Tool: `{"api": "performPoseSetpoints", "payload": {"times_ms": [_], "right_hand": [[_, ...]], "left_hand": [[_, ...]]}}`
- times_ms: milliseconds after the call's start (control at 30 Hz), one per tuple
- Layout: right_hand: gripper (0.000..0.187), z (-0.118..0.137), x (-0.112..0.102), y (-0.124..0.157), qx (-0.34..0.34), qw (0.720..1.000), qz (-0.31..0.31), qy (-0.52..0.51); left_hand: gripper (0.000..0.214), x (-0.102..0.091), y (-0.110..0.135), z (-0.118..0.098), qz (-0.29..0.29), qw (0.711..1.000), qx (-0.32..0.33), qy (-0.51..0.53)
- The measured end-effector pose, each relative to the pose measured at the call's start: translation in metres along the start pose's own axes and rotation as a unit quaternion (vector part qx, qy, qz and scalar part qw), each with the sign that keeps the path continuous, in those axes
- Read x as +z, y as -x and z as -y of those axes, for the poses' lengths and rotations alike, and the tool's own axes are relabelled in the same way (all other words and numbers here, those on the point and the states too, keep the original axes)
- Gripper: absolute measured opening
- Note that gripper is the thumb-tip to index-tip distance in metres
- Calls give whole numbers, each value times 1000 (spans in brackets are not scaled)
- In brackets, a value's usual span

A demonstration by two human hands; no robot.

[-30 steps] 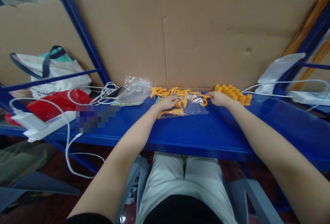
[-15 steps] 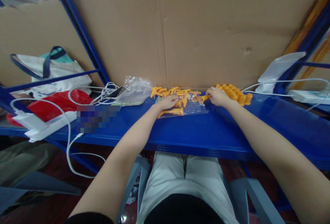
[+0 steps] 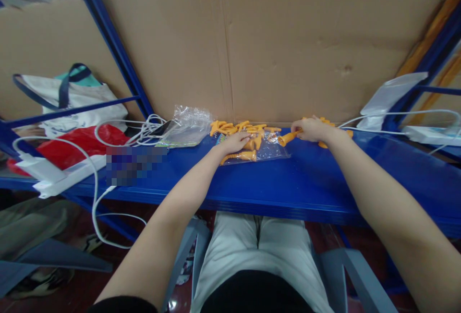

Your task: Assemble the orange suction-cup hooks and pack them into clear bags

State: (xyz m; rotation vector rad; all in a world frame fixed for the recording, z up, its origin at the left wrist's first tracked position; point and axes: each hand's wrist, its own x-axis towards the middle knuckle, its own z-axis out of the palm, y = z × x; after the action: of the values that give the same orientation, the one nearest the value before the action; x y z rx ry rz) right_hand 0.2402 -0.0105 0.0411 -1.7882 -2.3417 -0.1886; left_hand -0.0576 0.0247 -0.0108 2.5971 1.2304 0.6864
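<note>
Orange, pinched: peg in yr R hand fingertips, just right of clear bag. L hand rests on loose orange parts atop bag; grip can't tell. Orange block right of bag, mostly under R hand.

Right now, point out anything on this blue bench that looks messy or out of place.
Orange parts lie scattered loose by the cardboard, some on top of a flat clear bag under the left hand. The right hand pinches one orange piece. White cables sit in a tangle to the left.
</note>
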Motion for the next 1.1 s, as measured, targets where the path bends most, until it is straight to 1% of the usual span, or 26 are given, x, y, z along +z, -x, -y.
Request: {"api": "performPoseSetpoints", "payload": {"times_ms": [100,200,267,333,400,433,500,567,667,733,800,900,1000,1100], "right_hand": [[16,13,-1,3,-33,998,14,-48],[12,23,2,4,-64,993,33,-99],[11,28,5,3,-82,989,41,-119],[11,31,9,1,-103,984,42,-138],[11,33,13,0,-130,978,43,-160],[11,34,15,-1,-143,974,44,-172],[12,36,18,-2,-160,966,42,-198],[14,37,19,-2,-165,961,29,-220],[17,39,20,-3,-164,958,1,-237],[18,40,21,-3,-164,956,-2,-243],[18,43,23,-3,-167,952,2,-258],[21,46,26,-3,-171,941,4,-293],[23,48,27,-3,-169,932,8,-321],[24,48,27,-3,-170,926,18,-336]], "left_hand": [[37,-2,-1,-2,-24,1000,-3,-1],[37,-9,0,-3,-75,997,-16,1],[35,-18,3,-4,-115,992,-38,-18],[31,-28,7,-6,-150,983,-87,-55],[31,-38,12,-9,-164,965,-176,-103],[32,-42,14,-11,-155,952,-228,-131],[35,-51,19,-16,-110,928,-307,-179],[40,-57,24,-19,-54,917,-343,-195],[47,-62,27,-21,37,918,-354,-175],[51,-63,27,-20,92,914,-364,-155],[56,-61,25,-19,132,908,-375,-134],[59,-57,23,-20,158,908,-374,-109],[56,-54,23,-24,162,913,-361,-97],[57,-51,23,-27,169,915,-356,-87]]}}
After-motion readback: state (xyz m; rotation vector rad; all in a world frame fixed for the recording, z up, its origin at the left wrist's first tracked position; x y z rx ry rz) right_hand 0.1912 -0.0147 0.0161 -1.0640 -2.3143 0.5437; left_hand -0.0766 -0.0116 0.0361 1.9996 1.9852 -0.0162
